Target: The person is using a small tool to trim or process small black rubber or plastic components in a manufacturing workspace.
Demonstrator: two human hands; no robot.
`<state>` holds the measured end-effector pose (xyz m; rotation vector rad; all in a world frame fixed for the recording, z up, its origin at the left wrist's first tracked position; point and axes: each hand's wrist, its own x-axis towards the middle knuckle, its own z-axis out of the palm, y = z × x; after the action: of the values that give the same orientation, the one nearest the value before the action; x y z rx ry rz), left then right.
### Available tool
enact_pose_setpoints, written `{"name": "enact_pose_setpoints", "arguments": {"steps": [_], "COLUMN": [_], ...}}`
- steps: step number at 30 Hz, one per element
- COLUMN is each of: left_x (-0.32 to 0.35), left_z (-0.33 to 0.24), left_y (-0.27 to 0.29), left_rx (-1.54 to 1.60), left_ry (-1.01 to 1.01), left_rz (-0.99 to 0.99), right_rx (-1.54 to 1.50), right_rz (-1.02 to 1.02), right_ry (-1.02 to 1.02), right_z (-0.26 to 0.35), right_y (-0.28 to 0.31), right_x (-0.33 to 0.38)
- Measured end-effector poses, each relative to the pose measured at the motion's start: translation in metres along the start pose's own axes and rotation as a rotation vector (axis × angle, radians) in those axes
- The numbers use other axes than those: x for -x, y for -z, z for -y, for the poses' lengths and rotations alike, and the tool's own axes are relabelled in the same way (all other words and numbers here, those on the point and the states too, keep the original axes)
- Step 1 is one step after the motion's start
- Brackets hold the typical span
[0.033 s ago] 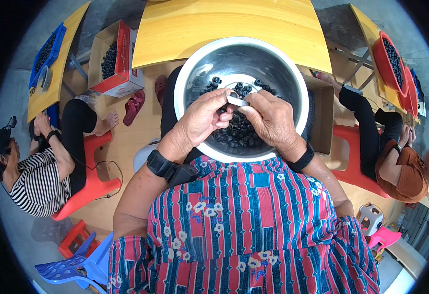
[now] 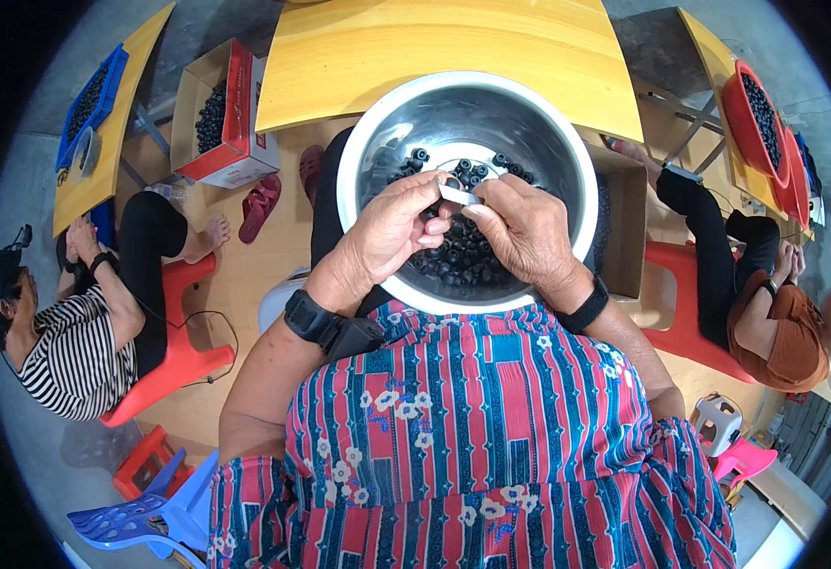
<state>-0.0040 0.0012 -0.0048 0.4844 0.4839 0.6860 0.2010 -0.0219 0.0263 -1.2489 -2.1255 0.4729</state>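
Observation:
Both hands are raised over a wide steel bowl, close together above its middle. My left hand pinches a small round black part between thumb and fingertips. In my right hand is a short flat pale blade, gripped by thumb and bent forefinger, its end against or right beside the black part. The blade's other end is hidden in the fingers. Many small black ring-like parts lie in the bowl below, some partly hidden by my hands.
A yellow table stands just beyond the bowl. To the left is a cardboard box of black parts, with a red slipper nearby. Another box stands at right. A person sits left, another right.

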Motion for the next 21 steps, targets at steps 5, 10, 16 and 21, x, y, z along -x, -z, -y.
{"name": "enact_pose_setpoints", "arguments": {"steps": [5,10,16,21], "left_x": [-0.002,0.001,0.000,-0.002], "left_z": [-0.001,-0.004,-0.004,-0.001], "left_y": [0.002,-0.002,-0.005,-0.002], "left_rx": [0.010,0.058,0.015,-0.045], "left_ry": [0.021,0.043,0.041,0.025], "left_rz": [0.012,0.103,0.044,-0.030], "right_rx": [0.002,-0.068,-0.208,-0.353], "right_rz": [-0.010,-0.043,-0.047,-0.156], "right_ry": [-0.049,-0.334,-0.305,-0.008], "right_z": [0.001,-0.013,-0.013,-0.009], "right_y": [-0.003,-0.005,-0.008,-0.011], "right_x": [-0.001,-0.005,-0.005,-0.004]}}
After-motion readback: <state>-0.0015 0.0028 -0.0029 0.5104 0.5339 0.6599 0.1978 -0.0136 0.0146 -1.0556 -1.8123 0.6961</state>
